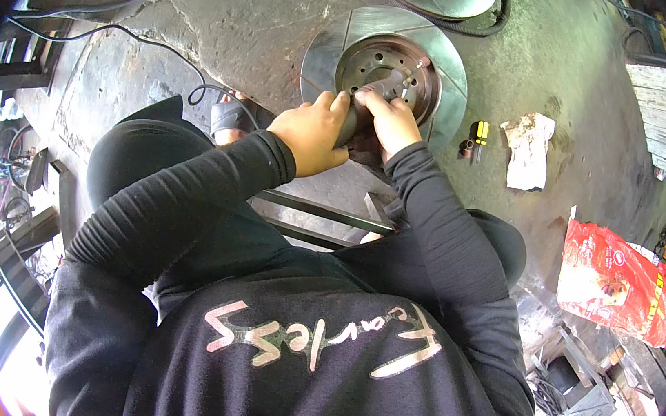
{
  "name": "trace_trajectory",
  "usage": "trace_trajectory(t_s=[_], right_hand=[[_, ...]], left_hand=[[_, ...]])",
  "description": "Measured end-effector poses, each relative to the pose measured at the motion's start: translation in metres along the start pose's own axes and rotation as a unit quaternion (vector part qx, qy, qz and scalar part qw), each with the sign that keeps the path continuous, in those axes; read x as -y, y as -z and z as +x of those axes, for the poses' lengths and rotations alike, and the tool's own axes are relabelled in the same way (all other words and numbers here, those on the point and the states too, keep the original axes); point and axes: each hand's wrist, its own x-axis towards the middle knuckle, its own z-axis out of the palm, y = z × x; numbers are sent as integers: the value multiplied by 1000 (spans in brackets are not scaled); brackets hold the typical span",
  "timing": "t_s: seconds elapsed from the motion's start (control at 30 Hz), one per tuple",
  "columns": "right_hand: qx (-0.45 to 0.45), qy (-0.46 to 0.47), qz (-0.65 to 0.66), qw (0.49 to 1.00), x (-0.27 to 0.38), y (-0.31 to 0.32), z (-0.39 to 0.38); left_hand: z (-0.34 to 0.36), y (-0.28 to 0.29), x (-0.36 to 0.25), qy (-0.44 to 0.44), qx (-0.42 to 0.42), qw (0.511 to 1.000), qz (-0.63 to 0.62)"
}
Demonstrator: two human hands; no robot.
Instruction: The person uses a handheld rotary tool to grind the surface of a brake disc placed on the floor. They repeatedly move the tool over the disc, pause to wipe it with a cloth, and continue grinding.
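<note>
A slotted metal brake disc [454, 86] lies on the grey floor in front of me, with a raised, rusty hub ringed by holes. My left hand [309, 129] is wrapped around a dark cylindrical power tool [351, 121] held over the disc's near side. My right hand [391, 120] grips the same tool farther forward, thumb laid on it. The tool's tip, with a small pale bit, points up and right into the hub; whether it touches the metal I cannot tell. A black cord [199, 86] loops out toward the left from beside my left hand.
Another disc [471, 3] lies beyond, ringed by a dark hose. Yellow-handled small tools [481, 133] and a stained pale cloth [527, 152] lie at my right, near a red bag [613, 277]. A metal frame [306, 230] is below my hands. Bicycles [10, 171] stand far left.
</note>
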Motion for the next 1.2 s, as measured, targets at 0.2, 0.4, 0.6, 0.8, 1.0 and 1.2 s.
trace_trajectory(t_s=[0.2, 0.4, 0.6, 0.8, 1.0, 1.2], right_hand=[[-15, -23, 42, 999, 1, 3, -11], [-1, 7, 1, 1000, 6, -3, 8], [-17, -7, 52, 998, 11, -3, -11], [-28, 14, 28, 999, 3, -1, -2], [-28, -8, 24, 999, 2, 1, 9], [-2, 6, 53, 999, 7, 3, -1]], left_hand=[[0, -3, -5, -7, 15, 1000, -9], [6, 6, 2, 2, 4, 1000, 1], [5, 1, 0, -4, 16, 1000, -6], [6, 1, 2, -9, 7, 1000, -5], [9, 2, 3, -9, -5, 1000, 3], [10, 4, -1, -4, 11, 1000, 0]])
